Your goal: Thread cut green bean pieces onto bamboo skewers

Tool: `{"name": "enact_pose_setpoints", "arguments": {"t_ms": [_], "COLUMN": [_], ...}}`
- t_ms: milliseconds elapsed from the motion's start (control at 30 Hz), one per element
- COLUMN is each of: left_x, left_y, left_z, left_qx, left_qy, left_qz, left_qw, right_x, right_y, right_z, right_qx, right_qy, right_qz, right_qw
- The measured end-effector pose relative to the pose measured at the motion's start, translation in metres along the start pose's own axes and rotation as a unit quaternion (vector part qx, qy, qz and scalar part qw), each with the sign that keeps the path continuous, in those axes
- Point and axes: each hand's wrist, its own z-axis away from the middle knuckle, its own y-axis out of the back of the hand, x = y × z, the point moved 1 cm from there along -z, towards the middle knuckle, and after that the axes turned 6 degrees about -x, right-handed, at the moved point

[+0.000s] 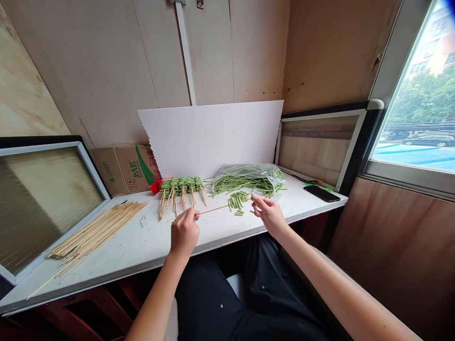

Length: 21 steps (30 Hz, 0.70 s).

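My left hand (184,232) is closed round the near end of a thin bamboo skewer (213,210), which points right over the white tabletop (142,241). My right hand (269,212) pinches a short green bean piece (253,196) at its fingertips, close to the skewer's tip. A small pile of cut bean pieces (237,200) lies just beyond the two hands. Further back rests a row of finished bean skewers (181,188). A clear plastic bag of long green beans (250,179) sits behind the cut pile.
A heap of bare bamboo skewers (95,232) lies on the left of the table beside a framed screen (42,199). A cardboard box (124,168) and a white board (213,137) stand at the back. A black phone (322,193) lies at the right edge.
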Motion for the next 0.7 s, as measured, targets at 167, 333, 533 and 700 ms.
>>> {"name": "enact_pose_setpoints", "arguments": {"t_ms": [167,333,533,700], "left_x": [0.006,0.001,-0.011,-0.023], "left_y": [-0.007,-0.012,-0.018,-0.026], "left_z": [0.003,0.003,0.004,0.006], "left_qx": [-0.028,-0.026,-0.040,-0.059], "left_qy": [0.009,0.034,0.076,0.119], "left_qz": [0.019,0.056,0.070,0.075], "left_qw": [0.999,0.998,0.994,0.988], "right_x": [0.018,0.018,0.021,0.039], "right_y": [-0.010,-0.011,0.025,0.068], "right_z": [0.006,0.005,-0.018,-0.036], "right_qx": [-0.001,-0.021,-0.016,-0.051], "right_qy": [0.003,-0.002,0.054,0.110], "right_qz": [0.035,0.035,0.170,0.401], "right_qw": [0.999,0.999,0.984,0.908]}}
